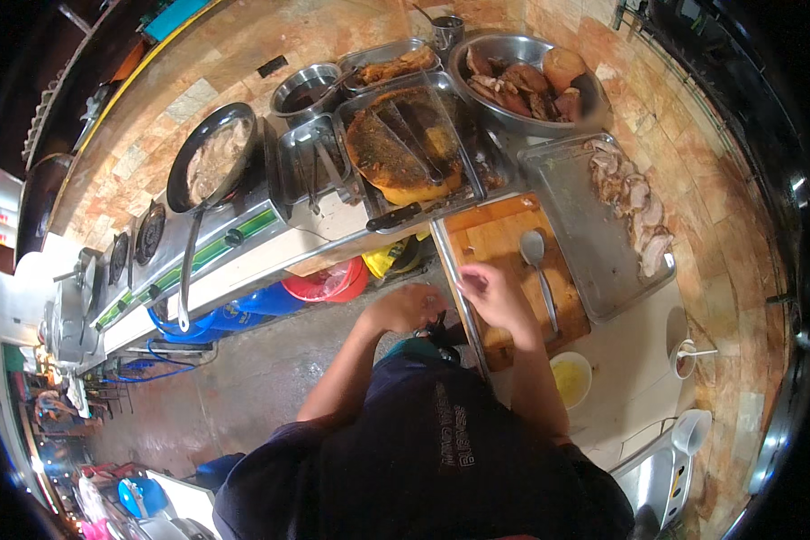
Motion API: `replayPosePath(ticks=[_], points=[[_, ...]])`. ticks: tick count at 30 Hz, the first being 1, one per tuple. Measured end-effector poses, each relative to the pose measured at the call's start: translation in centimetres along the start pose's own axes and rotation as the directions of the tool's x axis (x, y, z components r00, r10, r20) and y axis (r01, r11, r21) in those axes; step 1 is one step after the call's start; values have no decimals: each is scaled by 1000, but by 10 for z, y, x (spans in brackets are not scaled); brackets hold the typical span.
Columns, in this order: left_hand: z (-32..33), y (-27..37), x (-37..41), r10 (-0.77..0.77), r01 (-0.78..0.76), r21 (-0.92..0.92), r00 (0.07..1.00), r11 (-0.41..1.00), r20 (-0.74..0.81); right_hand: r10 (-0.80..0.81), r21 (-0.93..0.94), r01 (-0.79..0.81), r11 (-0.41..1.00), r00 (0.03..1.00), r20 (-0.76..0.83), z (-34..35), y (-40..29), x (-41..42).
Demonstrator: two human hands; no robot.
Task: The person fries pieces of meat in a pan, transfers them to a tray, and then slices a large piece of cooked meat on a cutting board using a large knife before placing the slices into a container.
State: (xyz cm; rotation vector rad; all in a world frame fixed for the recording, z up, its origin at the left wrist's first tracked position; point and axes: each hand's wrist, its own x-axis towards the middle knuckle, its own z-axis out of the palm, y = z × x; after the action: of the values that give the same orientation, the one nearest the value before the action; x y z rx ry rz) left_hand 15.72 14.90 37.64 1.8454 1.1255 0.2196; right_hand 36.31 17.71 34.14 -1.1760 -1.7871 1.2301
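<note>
My left hand (412,307) is in front of my torso, beside the counter edge, fingers curled; whether they are fully closed is hard to see. Close to it, my right hand (491,291) hovers over the near-left edge of a wooden cutting board (496,226), thumb and fingers apart and nothing visible between them. A metal serving spoon (532,248) lies on the board, its handle toward me. To the board's right, a metal tray (567,223) carries a row of sliced meat (629,196). A white bowl of yellow contents (570,380) stands near my right forearm.
A frying pan of meat (219,158) sits on the stove at left, its handle overhanging the front. A thick round chopping block (405,155) bears metal tongs; a black-handled knife (395,217) lies before it. A large basin of meat (526,84) stands behind. A red bucket (331,280) is below.
</note>
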Motion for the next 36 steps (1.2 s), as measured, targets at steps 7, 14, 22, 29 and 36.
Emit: replayPosePath(ticks=[7,14,22,29,36], points=[[-26,-8,48,-72,48,-101,966,994,-247,-124,-124,103,987,977,-173,-3,-19,56],[-47,-48,103,-53,228,158,711,961,-701,-175,-427,-41,903,874,-454,-11,1,117],[-95,-27,190,-387,652,-17,430,758,-815,3,-277,-121,953,920,-393,-1,26,174],[-208,162,38,194,-25,204,446,979,-874,-271,-315,122,941,828,-491,1,11,141],[-474,352,-105,355,571,493,344,656,-870,-243,-281,101,954,810,-534,-9,-40,68]])
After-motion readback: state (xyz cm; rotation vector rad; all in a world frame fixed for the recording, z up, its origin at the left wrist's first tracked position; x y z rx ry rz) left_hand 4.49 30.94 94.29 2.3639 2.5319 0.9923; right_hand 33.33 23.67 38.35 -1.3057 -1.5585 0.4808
